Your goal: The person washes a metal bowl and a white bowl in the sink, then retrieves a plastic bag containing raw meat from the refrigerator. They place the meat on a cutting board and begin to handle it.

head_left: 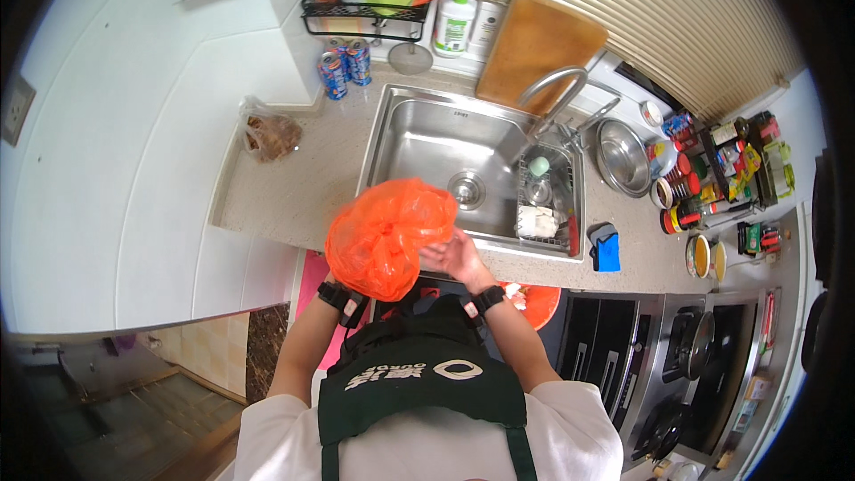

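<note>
A puffed-up orange plastic bag (384, 240), gathered into creases at its middle, is in front of my body at the counter's front edge. It covers part of the sink's near left corner. My left hand (330, 278) is almost wholly hidden behind the bag's lower left side, so its grip does not show. On the bag's right, my right hand (455, 258) has its palm turned up and fingers apart, the fingertips at the bag's edge. Whether they touch it I cannot tell. Behind the bag lies the stainless steel sink (434, 140).
A wire drain basket (538, 194) holds dishes in the sink, under the faucet (554, 93). Left stand a clear bag of brown food (270, 133) and several blue cans (344, 67). Right are a blue-grey cloth (605, 248) and a metal bowl (623, 157). An orange-lined bin (541, 304) is below.
</note>
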The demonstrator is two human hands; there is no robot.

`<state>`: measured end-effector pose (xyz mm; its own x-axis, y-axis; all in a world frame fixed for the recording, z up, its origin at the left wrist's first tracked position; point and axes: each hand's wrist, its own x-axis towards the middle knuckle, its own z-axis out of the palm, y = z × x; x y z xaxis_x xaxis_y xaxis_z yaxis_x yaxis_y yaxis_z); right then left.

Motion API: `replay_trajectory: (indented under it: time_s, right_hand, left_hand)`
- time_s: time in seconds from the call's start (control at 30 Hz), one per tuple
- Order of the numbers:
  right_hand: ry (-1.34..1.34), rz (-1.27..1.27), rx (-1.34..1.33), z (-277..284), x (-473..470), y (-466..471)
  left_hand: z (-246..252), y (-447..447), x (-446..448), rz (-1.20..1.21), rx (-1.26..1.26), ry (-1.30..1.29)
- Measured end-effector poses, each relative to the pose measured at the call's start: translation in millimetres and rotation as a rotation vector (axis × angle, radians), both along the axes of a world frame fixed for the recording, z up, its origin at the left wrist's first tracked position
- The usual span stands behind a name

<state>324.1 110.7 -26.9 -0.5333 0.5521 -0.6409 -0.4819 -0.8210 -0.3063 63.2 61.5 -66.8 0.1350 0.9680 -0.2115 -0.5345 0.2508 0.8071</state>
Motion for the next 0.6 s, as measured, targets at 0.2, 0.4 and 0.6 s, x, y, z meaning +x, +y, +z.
replay_trajectory:
  time_s: [0.2,0.4,0.6]
  right_hand:
    - [0.432,-0.126,0.177,29.4,6.0,21.0]
    - [-0.073,0.217,0.795,80.2,35.2,28.5]
    - [-1.134,0.356,1.824,75.0,12.4,-14.3]
  left_hand:
    - [-0.3,23.4,27.0,-0.058,0.011,0.008]
    - [-5.6,47.2,63.8,-0.123,0.023,-0.074]
    - [8.7,71.8,92.3,-0.291,-0.056,-0.487]
